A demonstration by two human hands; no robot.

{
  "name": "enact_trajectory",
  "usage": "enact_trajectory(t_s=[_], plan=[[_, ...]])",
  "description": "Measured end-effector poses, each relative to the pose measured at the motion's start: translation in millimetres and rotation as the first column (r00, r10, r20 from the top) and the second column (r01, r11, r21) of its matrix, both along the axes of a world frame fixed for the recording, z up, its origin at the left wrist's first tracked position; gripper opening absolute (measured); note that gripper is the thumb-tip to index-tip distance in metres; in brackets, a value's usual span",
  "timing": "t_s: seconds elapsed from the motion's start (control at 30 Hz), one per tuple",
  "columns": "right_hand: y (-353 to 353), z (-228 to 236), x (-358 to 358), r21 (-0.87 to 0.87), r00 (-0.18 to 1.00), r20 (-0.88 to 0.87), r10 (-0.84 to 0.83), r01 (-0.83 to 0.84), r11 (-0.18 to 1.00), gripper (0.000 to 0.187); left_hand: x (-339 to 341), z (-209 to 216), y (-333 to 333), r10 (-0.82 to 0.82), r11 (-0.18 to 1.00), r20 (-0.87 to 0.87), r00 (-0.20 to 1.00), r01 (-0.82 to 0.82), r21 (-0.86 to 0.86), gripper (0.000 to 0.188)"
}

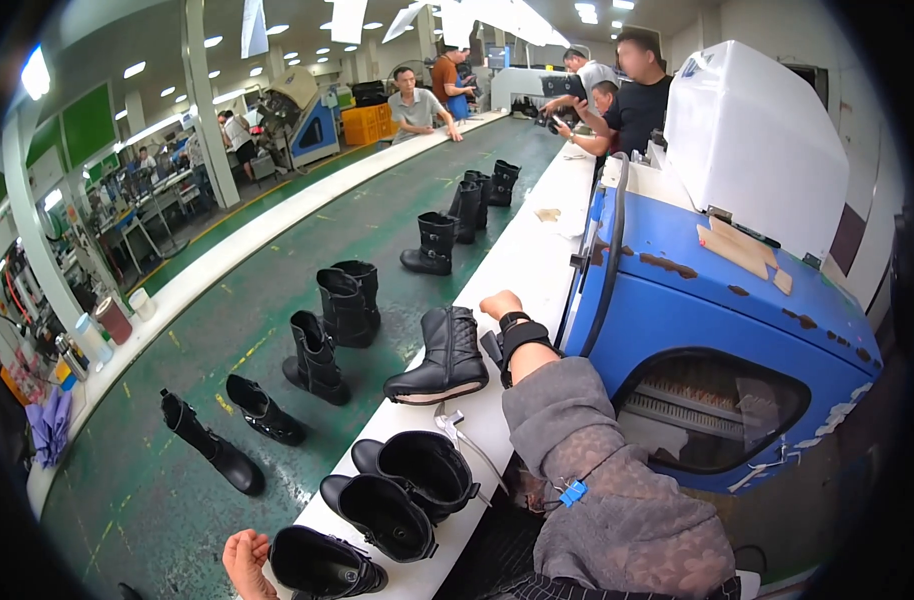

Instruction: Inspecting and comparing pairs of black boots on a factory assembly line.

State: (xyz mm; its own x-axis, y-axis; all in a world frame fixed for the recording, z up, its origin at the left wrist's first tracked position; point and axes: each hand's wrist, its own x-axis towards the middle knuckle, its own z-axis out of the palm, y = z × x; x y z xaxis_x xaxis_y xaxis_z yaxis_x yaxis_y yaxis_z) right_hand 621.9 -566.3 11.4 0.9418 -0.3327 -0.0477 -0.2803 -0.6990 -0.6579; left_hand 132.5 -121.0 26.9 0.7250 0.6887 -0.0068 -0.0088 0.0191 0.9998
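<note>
My left hand is at the lower edge with its fingers curled, close beside the shaft of a black boot; nothing shows in it. My right hand, with a black strap at the wrist, is closed near the top of another black boot. That boot stands upright on the white ledge, laces and pale sole edge showing. The right fingers are partly hidden, so I cannot tell what they hold. Two more boots with open tops, a rear one and a front one, stand between my hands.
A silvery hammer-like tool lies on the ledge. Several buckled boots, one of them this boot, stand along the green conveyor surface. At right is a blue machine with a window. Further off, people stand beside the line.
</note>
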Motion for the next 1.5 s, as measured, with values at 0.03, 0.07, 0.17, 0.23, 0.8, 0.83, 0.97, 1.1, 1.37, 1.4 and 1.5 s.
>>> enact_trajectory(t_s=[0.03,0.07,0.17,0.23,0.8,0.83,0.97,1.1,1.37,1.4,1.5], plan=[[0,1,-1,-0.007,1.000,-0.001,0.010,-0.010,1.000,0.035,0,-1,1,-0.001,1.000,-0.014,1.000,0.001,0.003,0.024],[0,2,-1,-0.010,1.000,-0.011,0.013,-0.013,1.000,0.036,0,-1,2,-0.002,1.000,-0.029,1.000,0.002,0.006,0.024],[1,4,-3,-0.041,1.000,-0.012,0.020,-0.021,0.999,0.036,0,-2,1,0.013,0.999,-0.034,0.999,-0.012,0.040,0.024],[3,3,-4,-0.053,1.000,-0.014,0.020,-0.020,0.998,0.038,-2,0,-1,0.004,1.000,-0.018,1.000,-0.004,0.028,0.024],[12,5,-12,-0.161,0.999,-0.023,0.033,-0.036,0.986,0.037,-3,2,-2,0.011,1.000,0.000,1.000,-0.011,0.013,0.024],[13,5,-14,-0.170,0.999,-0.019,0.035,-0.038,0.985,0.037,-3,2,-2,0.015,1.000,-0.001,1.000,-0.015,0.015,0.024],[14,9,-20,-0.146,0.998,-0.040,0.040,-0.045,0.988,0.043,-2,3,-1,-0.006,1.000,0.025,1.000,0.005,0.012,0.023],[15,11,-24,-0.156,0.999,-0.019,0.028,-0.031,0.987,0.041,-2,2,-2,0.020,0.999,0.033,0.999,-0.019,-0.029,0.022],[9,-2,-7,-0.213,0.995,-0.050,0.090,-0.098,0.972,0.043,3,-17,17,0.016,0.992,0.008,1.000,-0.015,-0.125,0.021],[6,-9,1,-0.219,0.993,-0.062,0.105,-0.116,0.969,0.045,4,-19,18,-0.002,0.996,0.038,0.999,0.005,-0.084,0.021],[-8,-41,37,-0.296,0.964,-0.126,0.235,-0.263,0.919,0.050,3,-19,19,-0.013,1.000,0.072,0.997,0.015,-0.020,0.020]])
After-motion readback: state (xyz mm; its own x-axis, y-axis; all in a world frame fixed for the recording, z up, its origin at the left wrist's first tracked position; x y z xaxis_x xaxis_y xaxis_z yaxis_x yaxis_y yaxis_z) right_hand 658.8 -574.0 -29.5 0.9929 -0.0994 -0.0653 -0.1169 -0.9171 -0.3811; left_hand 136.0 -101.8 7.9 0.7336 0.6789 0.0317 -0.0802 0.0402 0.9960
